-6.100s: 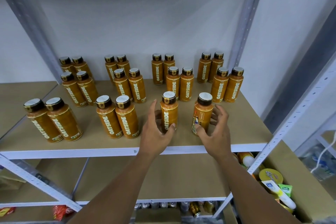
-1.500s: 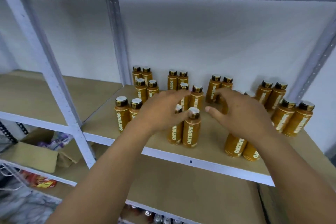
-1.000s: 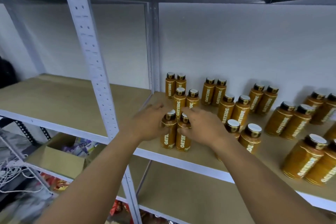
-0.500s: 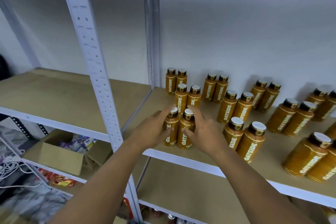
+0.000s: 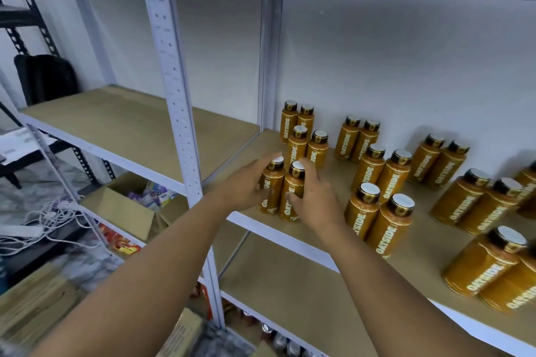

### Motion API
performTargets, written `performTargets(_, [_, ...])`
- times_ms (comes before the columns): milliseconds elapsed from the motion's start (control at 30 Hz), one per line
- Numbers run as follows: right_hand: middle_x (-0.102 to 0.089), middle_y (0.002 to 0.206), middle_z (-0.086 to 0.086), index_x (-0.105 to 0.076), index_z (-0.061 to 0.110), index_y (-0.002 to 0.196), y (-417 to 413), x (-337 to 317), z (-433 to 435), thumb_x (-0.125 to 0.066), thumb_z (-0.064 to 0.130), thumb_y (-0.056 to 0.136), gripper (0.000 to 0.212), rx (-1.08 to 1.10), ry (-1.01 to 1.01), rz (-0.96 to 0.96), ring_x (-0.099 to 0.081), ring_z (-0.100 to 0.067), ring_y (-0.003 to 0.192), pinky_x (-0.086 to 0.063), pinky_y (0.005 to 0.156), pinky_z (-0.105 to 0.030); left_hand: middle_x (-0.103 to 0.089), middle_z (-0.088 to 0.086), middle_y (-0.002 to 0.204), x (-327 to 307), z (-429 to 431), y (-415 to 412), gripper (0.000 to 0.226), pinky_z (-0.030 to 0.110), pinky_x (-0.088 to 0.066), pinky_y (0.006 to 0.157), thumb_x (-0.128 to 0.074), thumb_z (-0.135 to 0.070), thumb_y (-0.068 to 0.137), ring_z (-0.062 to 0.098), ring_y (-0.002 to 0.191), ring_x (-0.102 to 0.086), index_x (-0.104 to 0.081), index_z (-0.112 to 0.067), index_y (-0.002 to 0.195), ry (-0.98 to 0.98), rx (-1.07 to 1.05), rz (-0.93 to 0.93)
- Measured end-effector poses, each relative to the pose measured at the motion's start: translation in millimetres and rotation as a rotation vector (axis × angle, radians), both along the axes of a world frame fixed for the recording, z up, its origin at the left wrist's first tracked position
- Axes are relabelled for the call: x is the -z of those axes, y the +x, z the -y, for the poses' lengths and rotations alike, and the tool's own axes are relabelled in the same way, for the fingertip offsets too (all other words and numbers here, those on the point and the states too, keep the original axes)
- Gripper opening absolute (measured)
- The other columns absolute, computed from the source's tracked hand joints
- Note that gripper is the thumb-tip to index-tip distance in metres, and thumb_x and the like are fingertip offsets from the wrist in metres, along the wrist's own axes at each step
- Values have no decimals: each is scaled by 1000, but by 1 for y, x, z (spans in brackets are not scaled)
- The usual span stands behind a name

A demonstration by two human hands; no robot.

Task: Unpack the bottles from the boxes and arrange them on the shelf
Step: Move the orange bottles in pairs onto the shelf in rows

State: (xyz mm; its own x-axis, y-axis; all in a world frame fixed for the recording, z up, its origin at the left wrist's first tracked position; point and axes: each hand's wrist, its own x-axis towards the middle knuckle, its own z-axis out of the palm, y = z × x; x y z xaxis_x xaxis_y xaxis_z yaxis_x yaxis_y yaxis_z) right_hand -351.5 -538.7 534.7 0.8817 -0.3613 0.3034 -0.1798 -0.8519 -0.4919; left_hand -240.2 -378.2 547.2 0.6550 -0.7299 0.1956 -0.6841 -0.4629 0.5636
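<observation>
Two orange bottles at centre, the left front bottle and the right front bottle, upright, touching side by side, standing near the front edge of the shelf at its left end, close to the perforated upright. Left hand wrapped round the left front bottle from its left side: fingers curled behind the shoulder just below the cap, thumb across the near face. Right hand clasped on the right front bottle from its right side: thumb pressed against the label, index finger raised beside the cap, remaining fingers hidden behind the body. Palms level with the upper halves of the bottles; lower labels and bases exposed below the hands, bases resting on the board. Directly behind the held pair, rear pairs, two of them, of the same product, in a file toward the back wall. To the right, neighbouring pairs in further files, the nearest just beside the right wrist, not touching it. Legible labels with vertical OATSIDE lettering; dark caps, pale disc on top. One level down, left of the upright: open cardboard box holding small packets. White cables on the floor at far left. Can tops on the lowest level, partly blurred.
</observation>
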Motion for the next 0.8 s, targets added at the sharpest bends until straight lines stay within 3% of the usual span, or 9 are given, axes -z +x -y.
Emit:
performTargets(133, [-54,143,-3,-25,40,146,0,-2,0,-75,29,91,75,8,29,12,-58,-31,123,-54,93,-44,-56,1,139,4,-1,2,83,32,-47,94,-73,-13,91,14,107,-55,-25,-36,156,-23,26,14])
performTargets(300, [-58,137,-1,-28,44,144,2,0,-6,-79,30,87,78,48,71,32,-62,-29,112,-54,89,-41,-52,1,141,12,-6,15,89,47,-52,102,-72,-19,90,21,121,-56,-16,-53,151,-34,76,-16])
performTargets(400, [-58,137,1,-29,45,143,7,0,-15,-80,29,87,78,86,95,34,-62,-26,110,-53,90,-40,-53,2,138,13,-10,25,91,49,-52,101,-73,-20,90,22,122,-57,-15,-51,153,-36,115,12])
performTargets(567, [-57,141,1,-27,47,143,20,-3,-34,-81,30,86,80,128,122,18,-62,-25,115,-54,96,-45,-53,3,138,16,-20,48,91,46,-52,100,-73,-21,91,22,121,-58,-13,-47,154,-28,152,71])
performTargets(800, [-57,142,2,-28,42,148,37,-4,-56,-80,30,88,81,159,103,16,-62,-22,116,-54,92,-38,-55,2,137,17,-33,69,90,35,-53,95,-73,-22,92,21,119,-60,-15,-40,158,-26,152,108])
